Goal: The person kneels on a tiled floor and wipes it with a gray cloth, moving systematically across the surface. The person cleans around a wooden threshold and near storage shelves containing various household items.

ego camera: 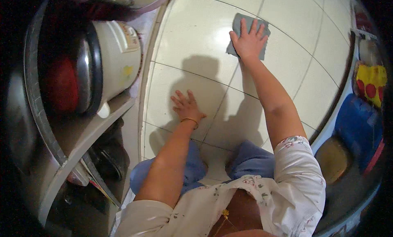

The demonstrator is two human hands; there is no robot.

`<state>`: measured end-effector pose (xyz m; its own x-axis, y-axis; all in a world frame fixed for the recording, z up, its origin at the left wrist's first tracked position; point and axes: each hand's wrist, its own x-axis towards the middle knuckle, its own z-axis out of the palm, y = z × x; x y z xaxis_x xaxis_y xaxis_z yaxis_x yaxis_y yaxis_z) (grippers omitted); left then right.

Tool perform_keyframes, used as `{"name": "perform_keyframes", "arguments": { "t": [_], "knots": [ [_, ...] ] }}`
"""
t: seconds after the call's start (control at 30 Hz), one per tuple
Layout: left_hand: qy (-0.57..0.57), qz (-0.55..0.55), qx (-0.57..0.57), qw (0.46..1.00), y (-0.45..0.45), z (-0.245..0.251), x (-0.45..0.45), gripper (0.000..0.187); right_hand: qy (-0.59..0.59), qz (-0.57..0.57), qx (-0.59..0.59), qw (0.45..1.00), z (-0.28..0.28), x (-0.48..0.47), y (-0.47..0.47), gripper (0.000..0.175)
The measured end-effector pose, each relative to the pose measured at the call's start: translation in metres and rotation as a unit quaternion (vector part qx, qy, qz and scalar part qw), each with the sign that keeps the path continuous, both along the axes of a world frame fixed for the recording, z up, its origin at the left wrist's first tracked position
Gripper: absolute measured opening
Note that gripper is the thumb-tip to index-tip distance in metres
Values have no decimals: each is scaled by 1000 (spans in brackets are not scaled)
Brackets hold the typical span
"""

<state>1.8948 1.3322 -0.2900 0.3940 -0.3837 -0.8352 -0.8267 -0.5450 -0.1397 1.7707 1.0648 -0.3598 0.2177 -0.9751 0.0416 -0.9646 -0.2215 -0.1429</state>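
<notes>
A grey cloth (238, 23) lies flat on the pale tiled floor (196, 31), its edges a little frayed. My right hand (251, 42) holds it down against the tiles, palm on top and fingers spread; the arm is stretched far forward. Closer to my knees, my left hand (185, 106) rests on bare tile with its fingers apart and nothing in it. A thin bracelet (189, 119) circles that wrist. Both knees, in blue trousers (251, 162), are bent beneath me. Shadows of my head and arms fall across the tiles between the hands.
Along the left stands a shelf unit (95, 138) with a rice cooker (116, 59) on it and dark items below. A pinkish basin rim (153, 4) shows at the top left. On the right, a low rack (330, 114) holds a blue object (357, 123) and a yellow-and-red item (371, 83).
</notes>
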Motion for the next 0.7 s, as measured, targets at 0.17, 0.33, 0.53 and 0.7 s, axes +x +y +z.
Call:
{"name": "perform_keyframes", "arguments": {
  "t": [0.17, 0.33, 0.53, 0.7],
  "knots": [
    [6, 0, 2, 1000, -3, 2, -1, 128, -14, 97, 15, 995, 7, 105, -2, 67],
    [3, -37, 14, 999, 2, -2, 5, 124, 21, 301, 68, 951, 15, 181, 68, 64],
    [-44, 65, -259, 963, 33, -47, 1, 126, -206, 468, 6, 859, -8, 171, 173, 58],
    [-46, -1, -40, 998, -3, -6, -5, 129, -124, 289, 19, 949, -3, 118, 121, 57]
  ]
}}
